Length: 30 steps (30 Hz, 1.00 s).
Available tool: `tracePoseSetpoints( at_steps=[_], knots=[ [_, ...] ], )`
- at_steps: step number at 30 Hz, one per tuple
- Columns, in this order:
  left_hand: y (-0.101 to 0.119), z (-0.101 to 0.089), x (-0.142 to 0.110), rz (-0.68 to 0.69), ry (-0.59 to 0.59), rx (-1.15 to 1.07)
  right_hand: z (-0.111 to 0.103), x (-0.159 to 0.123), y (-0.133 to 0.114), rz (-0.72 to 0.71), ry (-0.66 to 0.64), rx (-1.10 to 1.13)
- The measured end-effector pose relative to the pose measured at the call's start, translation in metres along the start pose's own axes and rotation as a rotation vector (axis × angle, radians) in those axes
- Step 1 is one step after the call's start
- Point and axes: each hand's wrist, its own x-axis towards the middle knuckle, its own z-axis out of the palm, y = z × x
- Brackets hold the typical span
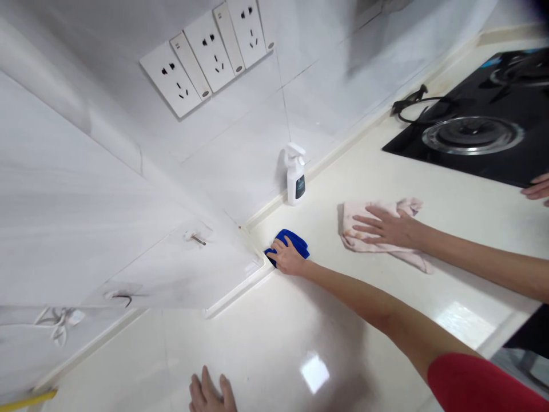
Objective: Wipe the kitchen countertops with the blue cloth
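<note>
My left hand (286, 256), in a red sleeve, presses a bunched blue microfibre cloth (299, 242) onto the cream countertop (257, 343), right in the corner where the wall panels meet. Farther along the counter, my right hand (388, 227) lies with spread fingers on a crumpled pale pink cloth (381, 248), which has a brownish stain near its edge. The two cloths lie apart and neither hand touches the other's cloth.
A white spray bottle (295, 174) stands against the backsplash. A black gas hob (472, 134) with a burner and a hose sits beyond my right hand. Wall sockets (208, 57) and a metal hook (195, 237) are fixed on the tiles. Another person's hands (210, 393) show at the frame's edge.
</note>
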Motion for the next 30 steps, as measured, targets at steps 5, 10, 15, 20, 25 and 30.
tracePoseSetpoints(
  at_steps=[5,10,15,20,25,30],
  knots=[
    [-0.001,0.0,0.0,-0.021,-0.036,0.013,0.004,-0.004,0.006,-0.049,0.018,-0.072],
    [-0.003,0.002,-0.002,-0.001,-0.065,0.037,0.001,0.034,0.015,0.027,0.032,-0.02],
    [-0.005,0.003,-0.002,-0.001,-0.077,0.07,0.004,0.077,0.021,0.084,0.043,0.01],
    [0.002,-0.002,0.0,0.007,-0.043,0.051,0.009,0.108,0.017,0.192,0.047,0.006],
    [0.016,-0.016,0.002,-0.059,-0.087,0.021,0.005,0.113,0.013,0.192,0.025,-0.009],
    [0.021,-0.022,0.002,-0.094,-0.117,-0.002,-0.002,0.087,0.007,0.151,-0.019,-0.039]
  ],
)
